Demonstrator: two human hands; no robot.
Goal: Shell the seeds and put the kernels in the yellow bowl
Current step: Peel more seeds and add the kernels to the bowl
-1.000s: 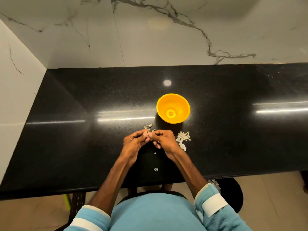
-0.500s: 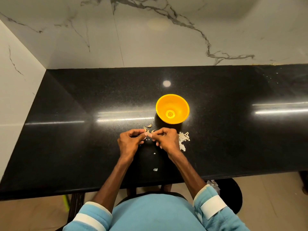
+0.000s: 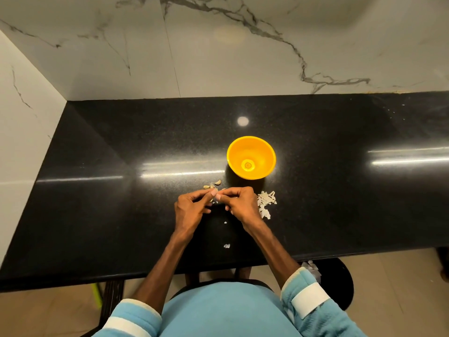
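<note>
Sits with both bare forearms reaching forward and converging. Holds the left hand (image 3: pixel 192 210) and right hand (image 3: pixel 243 205) together, backs up, fingertips meeting between them. Pinches a small pale seed (image 3: pixel 223 189) between thumb and forefinger of each hand, nails showing at the meeting point. Curls the other fingers of both hands inward under the palms. Angles the left forearm (image 3: pixel 165 259) in from lower left and the right forearm (image 3: pixel 272 246) in from lower right, wrists roughly straight. Wears a light blue left sleeve (image 3: pixel 131 319) and right sleeve (image 3: pixel 308 297), white-banded, pushed back toward the elbows.
</note>
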